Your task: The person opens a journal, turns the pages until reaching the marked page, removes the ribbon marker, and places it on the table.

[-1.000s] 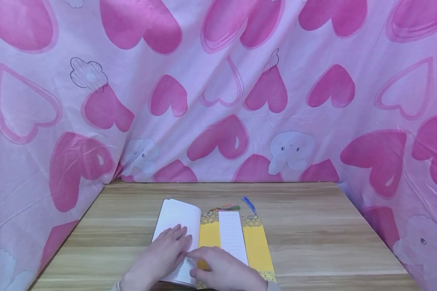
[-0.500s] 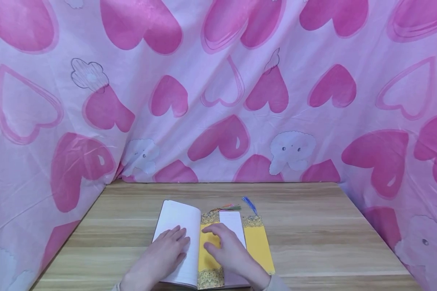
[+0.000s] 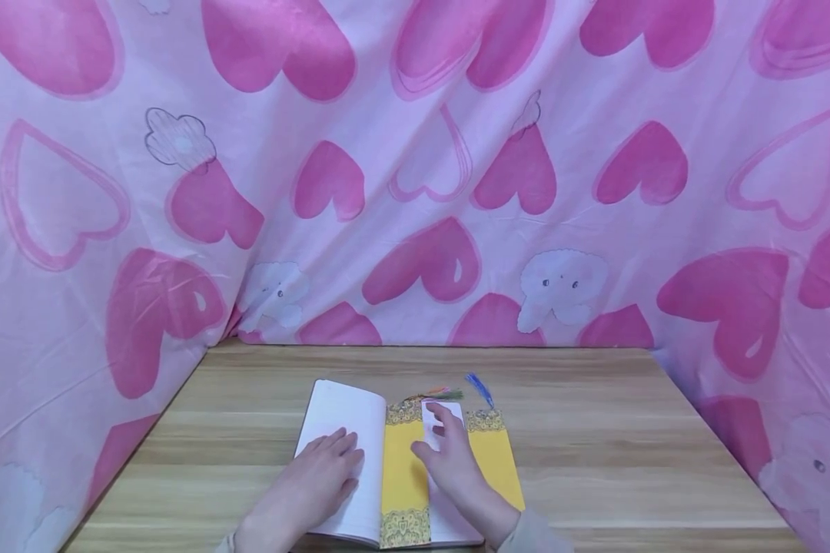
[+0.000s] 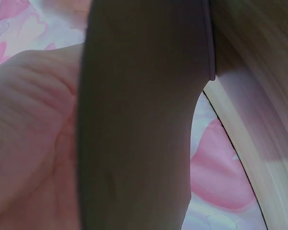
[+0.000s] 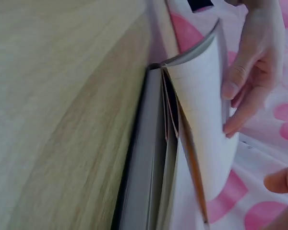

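Note:
An open notebook [image 3: 342,411] lies near the table's front, lined pages up. My left hand [image 3: 318,480] rests on its left page with fingers outstretched. A yellow bookmark [image 3: 404,465] with lace-patterned ends lies along the fold, a multicoloured tassel [image 3: 443,394] at its top. Over the right page is my right hand [image 3: 456,465], thumb and fingers spread apart and holding nothing. In the right wrist view, the left-hand pages [image 5: 206,110] stand up from the spine, with the left fingers [image 5: 245,112] at their far side and a right fingertip [image 5: 281,182] at the edge.
Right of the notebook lies a second yellow bookmark [image 3: 494,457] with a blue tassel [image 3: 479,390], partly behind the right hand. The wooden table [image 3: 615,445] is enclosed by a pink heart-print cloth [image 3: 415,153]. A large dark shape [image 4: 139,120] blocks most of the left wrist view.
My right hand has let go of the yellow bookmark's lower part and moved up and right, uncovering the bookmark. The left hand stays on the left page.

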Demonstrator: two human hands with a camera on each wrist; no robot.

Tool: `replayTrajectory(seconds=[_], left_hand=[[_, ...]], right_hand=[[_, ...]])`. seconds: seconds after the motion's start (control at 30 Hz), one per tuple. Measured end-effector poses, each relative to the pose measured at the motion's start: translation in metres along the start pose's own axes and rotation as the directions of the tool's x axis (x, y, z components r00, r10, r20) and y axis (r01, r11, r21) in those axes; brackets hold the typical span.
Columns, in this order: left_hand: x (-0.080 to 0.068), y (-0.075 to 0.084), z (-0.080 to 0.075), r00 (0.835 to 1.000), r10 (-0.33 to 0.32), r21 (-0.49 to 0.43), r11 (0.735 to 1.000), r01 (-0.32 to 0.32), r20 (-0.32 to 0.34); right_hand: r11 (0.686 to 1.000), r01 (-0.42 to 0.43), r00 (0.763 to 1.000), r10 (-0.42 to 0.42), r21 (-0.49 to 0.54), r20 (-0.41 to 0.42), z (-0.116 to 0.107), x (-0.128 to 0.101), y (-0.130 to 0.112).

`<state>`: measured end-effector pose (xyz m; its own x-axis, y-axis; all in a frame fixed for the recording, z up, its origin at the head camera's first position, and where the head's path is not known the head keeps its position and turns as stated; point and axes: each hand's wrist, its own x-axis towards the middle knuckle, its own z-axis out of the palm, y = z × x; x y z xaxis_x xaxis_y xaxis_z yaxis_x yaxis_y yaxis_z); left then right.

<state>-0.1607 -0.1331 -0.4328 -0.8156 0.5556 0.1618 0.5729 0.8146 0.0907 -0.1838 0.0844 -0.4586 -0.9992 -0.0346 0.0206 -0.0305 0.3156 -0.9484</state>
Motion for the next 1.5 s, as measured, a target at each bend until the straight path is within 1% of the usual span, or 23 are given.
replayTrajectory(seconds=[0.1, 0.17, 0.23, 0.3, 0.37, 0.47, 0.6, 0.8, 1.03, 1.17, 1.33, 1.5], left_hand=[[0.0, 0.0, 0.0, 1.0, -0.005, 0.001, 1.0, 0.005, 0.004], [0.0, 0.0, 0.0, 1.0, -0.009, 0.0, 1.0, 0.009, 0.005], [0.0, 0.001, 0.0, 1.0, -0.012, 0.001, 1.0, 0.012, 0.006], [0.0, 0.001, 0.001, 1.0, -0.012, 0.002, 1.0, 0.012, 0.007], [0.0, 0.0, 0.001, 1.0, -0.012, 0.006, 1.0, 0.012, 0.007], [0.0, 0.0, 0.002, 1.0, -0.008, 0.009, 1.0, 0.008, 0.001], [0.0, 0.0, 0.001, 1.0, -0.003, 0.007, 1.0, 0.003, -0.004], [0.0, 0.001, 0.0, 1.0, -0.007, 0.011, 1.0, 0.007, 0.003], [0.0, 0.001, 0.001, 0.999, -0.02, 0.008, 1.0, 0.02, 0.031], [0.0, 0.001, 0.001, 0.998, -0.032, 0.0, 0.999, 0.032, 0.046], [0.0, 0.003, 0.001, 0.996, -0.053, -0.008, 0.999, 0.053, 0.07], [0.001, 0.002, 0.001, 0.998, -0.039, 0.009, 0.999, 0.039, 0.056]], right_hand=[[0.992, -0.092, 0.996, 0.093, 0.082, -0.009, -0.002, 0.002, -0.001], [0.975, -0.16, 0.987, 0.162, 0.152, 0.001, -0.002, 0.004, -0.002], [0.956, -0.216, 0.976, 0.218, 0.201, 0.01, -0.003, 0.005, -0.003], [0.943, -0.258, 0.965, 0.26, 0.208, 0.022, -0.002, 0.006, -0.003], [0.941, -0.282, 0.959, 0.283, 0.186, 0.024, -0.001, 0.006, -0.002], [0.948, -0.288, 0.958, 0.287, 0.139, 0.027, 0.003, 0.007, -0.001], [0.955, -0.274, 0.962, 0.272, 0.115, 0.037, 0.008, 0.007, 0.002], [0.951, -0.268, 0.963, 0.258, 0.156, 0.08, 0.011, 0.009, 0.005], [0.947, -0.258, 0.966, 0.249, 0.193, 0.069, 0.01, 0.012, 0.006], [0.937, -0.255, 0.967, 0.243, 0.238, 0.078, 0.005, 0.013, 0.006], [0.92, -0.286, 0.958, 0.267, 0.267, 0.106, -0.006, 0.015, 0.006], [0.912, -0.275, 0.961, 0.26, 0.306, 0.091, -0.024, 0.02, 0.004]])
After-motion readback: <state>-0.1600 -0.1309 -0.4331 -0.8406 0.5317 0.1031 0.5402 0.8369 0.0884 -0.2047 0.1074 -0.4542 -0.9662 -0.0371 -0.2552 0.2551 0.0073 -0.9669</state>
